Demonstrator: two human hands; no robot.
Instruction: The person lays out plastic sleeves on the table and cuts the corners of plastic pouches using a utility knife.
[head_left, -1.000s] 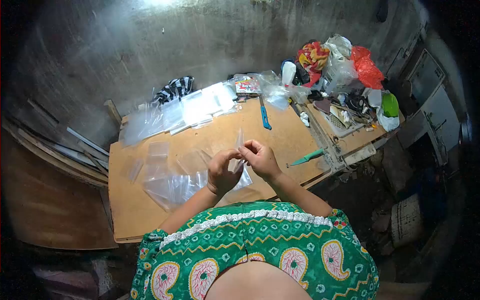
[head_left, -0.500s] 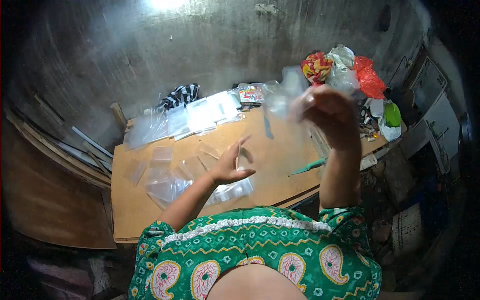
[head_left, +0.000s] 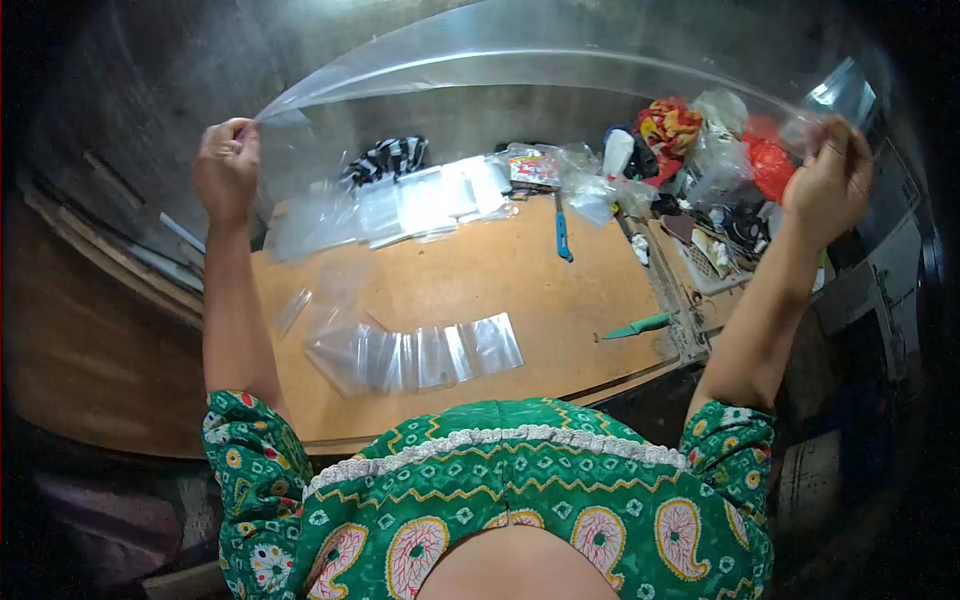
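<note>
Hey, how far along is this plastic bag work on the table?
A fanned row of small clear bags already lies on the wooden table. In hand: the left hand and right hand stretch a long clear plastic strip overhead. A pile of clear plastic sheets waits at the far edge.

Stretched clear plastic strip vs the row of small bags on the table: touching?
Apart. The head view shows the plastic strip held up between left hand and right hand, well above the small bags lying on the table.

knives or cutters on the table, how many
2. A blue-handled cutter lies at the far middle of the wooden table; a green-handled knife lies near its right edge. More may be hidden in the clutter at the far right.
</note>
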